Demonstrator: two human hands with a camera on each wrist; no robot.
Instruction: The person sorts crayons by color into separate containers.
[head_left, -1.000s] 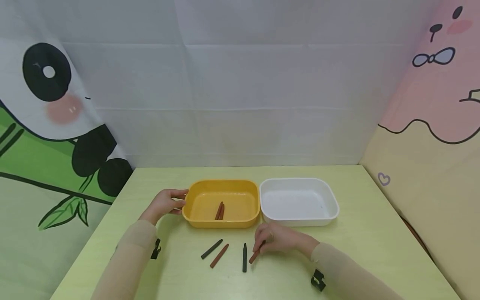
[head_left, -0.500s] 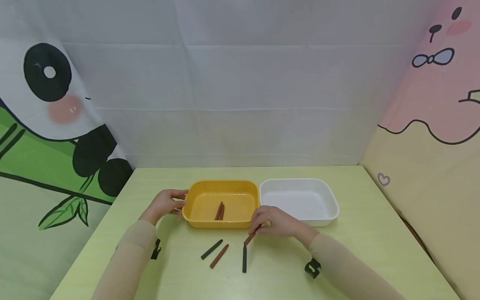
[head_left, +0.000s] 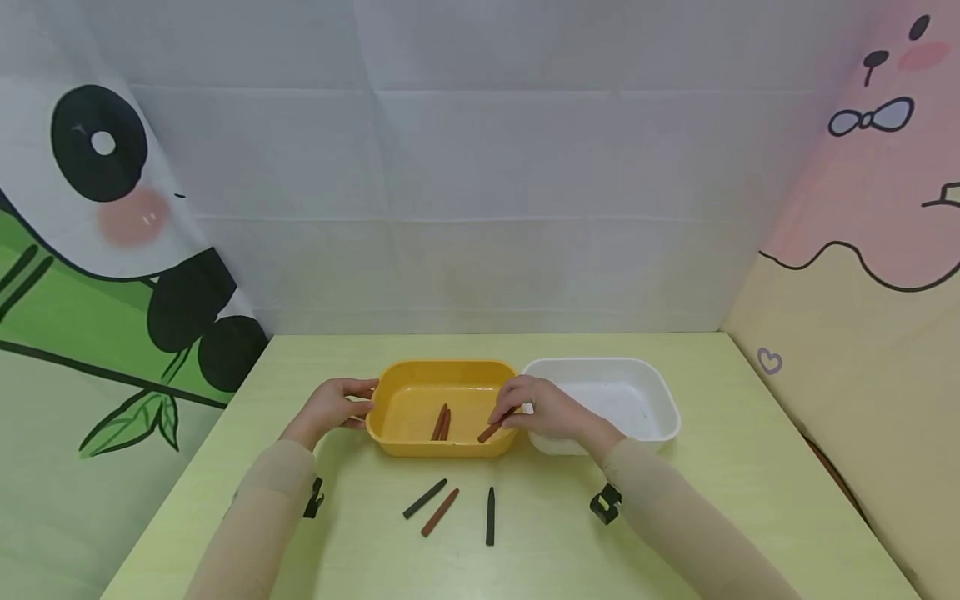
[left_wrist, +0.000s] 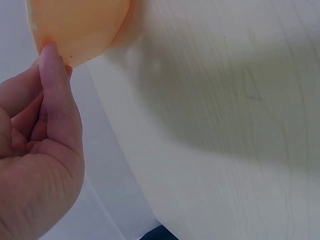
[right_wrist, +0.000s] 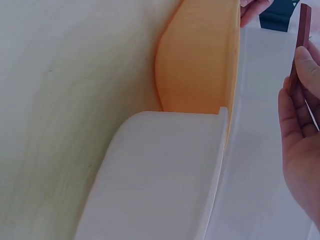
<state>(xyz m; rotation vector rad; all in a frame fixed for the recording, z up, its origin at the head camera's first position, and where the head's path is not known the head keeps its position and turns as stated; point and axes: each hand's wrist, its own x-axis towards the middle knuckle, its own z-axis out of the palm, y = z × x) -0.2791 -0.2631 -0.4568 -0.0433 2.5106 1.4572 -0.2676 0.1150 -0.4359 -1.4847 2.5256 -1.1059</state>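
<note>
Left forearm [head_left: 251, 525], beige-sleeved: enters at lower left, running forward and slightly inward. Left hand [head_left: 328, 410], bare: turned inward past the wrist, thumb and fingers [head_left: 358, 386] opposed in a grip. Right forearm [head_left: 686, 521], beige-sleeved: enters at lower right, slanting forward and leftward. Right hand [head_left: 543, 407], bare: back of hand uppermost, thumb and fingertips [head_left: 507, 396] brought together in a pinch. Hands well apart.

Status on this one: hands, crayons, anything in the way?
Left hand holds yellow tray by its end. Right hand pinches brown crayon over the tray. Two brown crayons inside; one brown, two dark on the table. Nothing visibly blocking.
</note>
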